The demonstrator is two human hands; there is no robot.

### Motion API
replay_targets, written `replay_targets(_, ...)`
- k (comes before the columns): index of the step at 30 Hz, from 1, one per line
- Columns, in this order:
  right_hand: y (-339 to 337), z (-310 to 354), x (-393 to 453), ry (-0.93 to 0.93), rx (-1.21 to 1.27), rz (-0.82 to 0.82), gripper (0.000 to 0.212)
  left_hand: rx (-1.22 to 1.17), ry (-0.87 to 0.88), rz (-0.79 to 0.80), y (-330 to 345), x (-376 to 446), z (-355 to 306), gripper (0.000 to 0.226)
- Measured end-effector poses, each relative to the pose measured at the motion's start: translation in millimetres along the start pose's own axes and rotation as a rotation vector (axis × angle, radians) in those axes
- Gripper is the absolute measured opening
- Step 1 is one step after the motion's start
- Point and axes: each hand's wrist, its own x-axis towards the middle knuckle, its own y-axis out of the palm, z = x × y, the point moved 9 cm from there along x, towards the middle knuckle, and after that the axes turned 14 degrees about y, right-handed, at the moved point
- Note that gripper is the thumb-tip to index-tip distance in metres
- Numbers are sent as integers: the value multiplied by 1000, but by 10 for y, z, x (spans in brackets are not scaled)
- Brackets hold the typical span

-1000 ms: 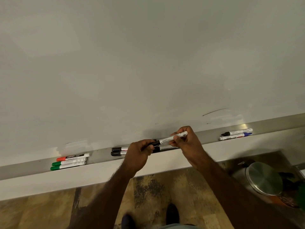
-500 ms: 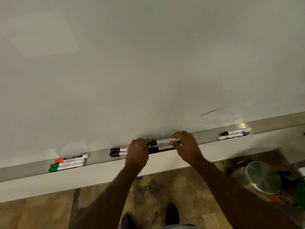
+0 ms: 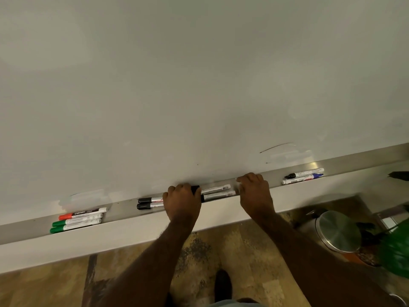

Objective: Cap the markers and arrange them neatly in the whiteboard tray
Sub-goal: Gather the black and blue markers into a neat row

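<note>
The metal whiteboard tray (image 3: 124,207) runs across the view, rising to the right. Two black-capped markers (image 3: 218,195) lie side by side in its middle. My left hand (image 3: 182,202) curls over their cap ends, with one black cap showing at my fingertips. My right hand (image 3: 254,191) rests bent on the tray just past their right ends, holding nothing. Another capped black pair (image 3: 150,202) lies left of my left hand. One red marker (image 3: 81,214) and two green markers (image 3: 76,224) lie at the far left. A black marker (image 3: 304,173) and a blue marker (image 3: 301,179) lie at the right.
The whiteboard (image 3: 199,85) fills the upper view and bears a short black stroke (image 3: 274,147). A steel pedal bin (image 3: 338,231) stands on the floor at the lower right, beside something green (image 3: 396,249). My shoe (image 3: 222,284) is below.
A second ago both hands held one black marker above the tray. They lowered it into the tray beside the other marker. My right hand has slid off its right end.
</note>
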Motion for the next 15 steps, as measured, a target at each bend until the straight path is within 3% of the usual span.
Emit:
replay_targets(8,-451,-969,308,282,-162,-77,29,8,-168,-9,49,62,-84,49)
replay_targets(11,-590,-1249,458,317,-250,-99,29,-8,-209,-19,48,56,-94,49)
replay_targets(15,-592,-1460,652,280,-459,-1,28,-41,-249,-34,57,43,-91,45)
